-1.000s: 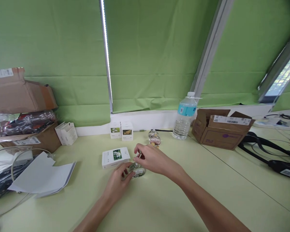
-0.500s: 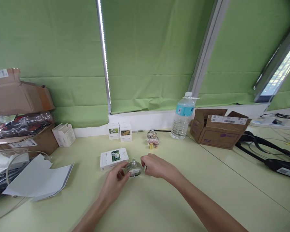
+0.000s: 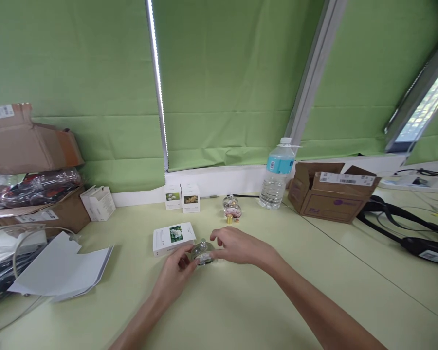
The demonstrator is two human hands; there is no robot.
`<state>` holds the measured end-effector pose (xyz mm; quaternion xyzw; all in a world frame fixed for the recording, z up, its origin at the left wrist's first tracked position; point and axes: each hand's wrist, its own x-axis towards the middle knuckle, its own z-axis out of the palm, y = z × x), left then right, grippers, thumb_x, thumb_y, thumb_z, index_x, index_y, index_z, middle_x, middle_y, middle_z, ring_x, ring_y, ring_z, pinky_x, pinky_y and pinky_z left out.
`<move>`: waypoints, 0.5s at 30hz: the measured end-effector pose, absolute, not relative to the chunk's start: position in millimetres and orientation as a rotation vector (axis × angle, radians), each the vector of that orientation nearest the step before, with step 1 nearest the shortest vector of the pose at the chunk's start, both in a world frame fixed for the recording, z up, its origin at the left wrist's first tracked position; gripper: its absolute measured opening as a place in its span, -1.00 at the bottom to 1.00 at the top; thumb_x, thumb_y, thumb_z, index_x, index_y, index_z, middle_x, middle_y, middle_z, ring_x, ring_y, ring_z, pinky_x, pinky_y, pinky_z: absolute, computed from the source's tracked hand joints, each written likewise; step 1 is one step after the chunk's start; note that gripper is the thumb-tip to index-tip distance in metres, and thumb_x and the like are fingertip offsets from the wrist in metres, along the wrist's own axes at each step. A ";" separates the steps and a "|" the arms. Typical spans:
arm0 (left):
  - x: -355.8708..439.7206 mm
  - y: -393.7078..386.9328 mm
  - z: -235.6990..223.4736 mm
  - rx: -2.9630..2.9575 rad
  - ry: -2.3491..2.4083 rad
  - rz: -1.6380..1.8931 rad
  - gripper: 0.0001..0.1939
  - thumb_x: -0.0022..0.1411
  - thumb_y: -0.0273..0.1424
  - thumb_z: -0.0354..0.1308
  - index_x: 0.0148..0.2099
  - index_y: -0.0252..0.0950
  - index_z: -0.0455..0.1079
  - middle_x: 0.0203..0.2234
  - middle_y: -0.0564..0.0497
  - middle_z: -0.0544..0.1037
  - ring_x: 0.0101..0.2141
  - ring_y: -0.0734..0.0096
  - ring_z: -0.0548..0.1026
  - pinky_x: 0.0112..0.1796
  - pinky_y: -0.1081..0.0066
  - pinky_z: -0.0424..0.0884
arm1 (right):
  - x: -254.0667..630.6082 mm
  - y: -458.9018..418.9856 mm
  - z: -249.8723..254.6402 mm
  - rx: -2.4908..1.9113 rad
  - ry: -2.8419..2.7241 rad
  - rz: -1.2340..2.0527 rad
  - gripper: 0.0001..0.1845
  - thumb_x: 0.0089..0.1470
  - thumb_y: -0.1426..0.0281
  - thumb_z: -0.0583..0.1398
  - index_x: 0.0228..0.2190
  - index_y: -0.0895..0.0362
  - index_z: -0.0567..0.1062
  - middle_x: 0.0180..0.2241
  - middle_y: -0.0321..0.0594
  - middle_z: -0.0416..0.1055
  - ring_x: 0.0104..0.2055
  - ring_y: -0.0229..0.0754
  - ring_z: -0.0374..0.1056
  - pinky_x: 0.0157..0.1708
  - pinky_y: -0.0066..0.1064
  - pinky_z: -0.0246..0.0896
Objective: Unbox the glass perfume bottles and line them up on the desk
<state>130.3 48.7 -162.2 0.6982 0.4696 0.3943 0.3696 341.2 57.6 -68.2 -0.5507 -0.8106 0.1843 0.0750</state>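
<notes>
The left hand (image 3: pixel 175 268) grasps the left side of a round glass bottle (image 3: pixel 201 256), its fingers closed against the glass; the bottle stands upright on the surface (image 3: pixel 208 311). The right hand (image 3: pixel 239 247) is at the bottle's right side, thumb and index finger parted; contact cannot be determined. A flat white box (image 3: pixel 164 239) lies just behind the left hand. Farther back, a pink bottle (image 3: pixel 232 210) stands right of two small cartons.
</notes>
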 end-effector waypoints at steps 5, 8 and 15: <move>131.2 47.4 -158.4 1.816 1.219 0.989 -0.69 0.21 -0.23 0.08 -0.02 -0.17 0.39 -0.43 0.10 0.46 -0.45 0.42 0.34 -0.40 0.46 0.26 | 326.1 51.9 -62.4 -1.375 -2.378 0.514 -0.74 0.12 0.26 0.15 -0.16 0.07 0.48 -0.31 -0.23 0.44 -0.34 -0.22 0.33 -0.43 -0.48 0.07; 131.2 46.9 -157.5 1.820 1.221 0.981 -0.70 0.21 -0.24 0.08 -0.03 -0.17 0.38 -0.41 0.09 0.48 -0.44 0.42 0.35 -0.38 0.46 0.27 | 318.9 53.2 -66.0 -1.308 -2.415 0.374 -0.85 0.14 0.38 0.13 -0.35 0.12 0.50 -0.36 -0.24 0.42 -0.37 -0.25 0.30 -0.42 -0.47 0.04; 131.4 45.0 -156.5 1.828 1.247 0.955 -0.68 0.20 -0.22 0.08 -0.02 -0.20 0.39 -0.41 0.08 0.49 -0.45 0.43 0.34 -0.40 0.45 0.25 | 319.6 54.9 -67.6 -1.231 -2.458 0.253 -0.79 0.21 0.39 0.09 -0.40 0.14 0.48 -0.34 -0.24 0.41 -0.36 -0.27 0.30 -0.39 -0.47 0.05</move>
